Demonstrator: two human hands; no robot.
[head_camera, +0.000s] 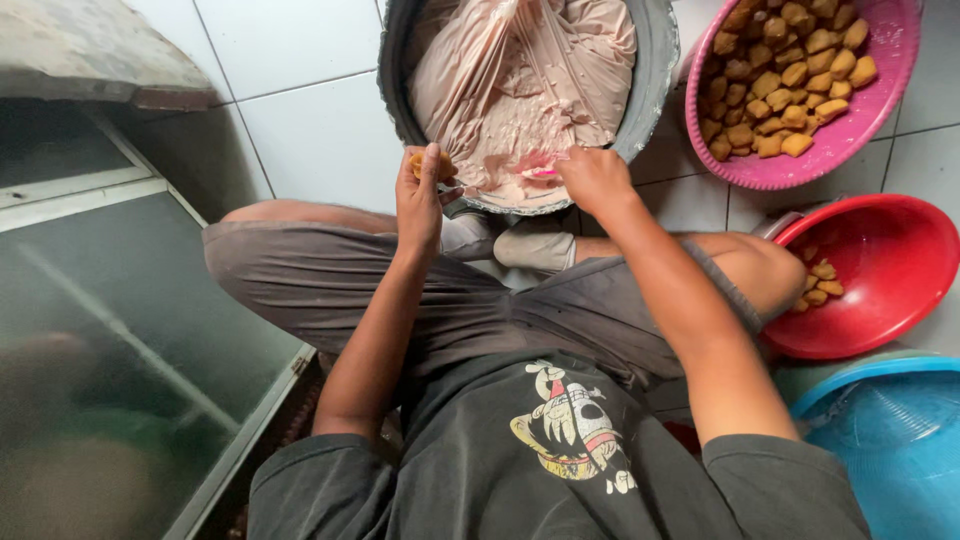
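I sit cross-legged on a white tiled floor, looking down at my lap. My left hand (420, 195) holds a golden-brown fried puff (418, 163) at the near rim of a grey metal basin (650, 80). The basin holds a clear plastic bag of pale pinkish paste (520, 80). My right hand (595, 180) reaches into the basin's near edge and pinches a small pink tool (543, 173) against the paste. Both hands are close together above my feet.
A pink basin (880, 110) full of fried puffs stands at the far right. A red basin (900, 300) with a few puffs sits beside my right knee. A blue basin (880, 440) lies nearest right. A glass-fronted cabinet (120, 300) fills the left.
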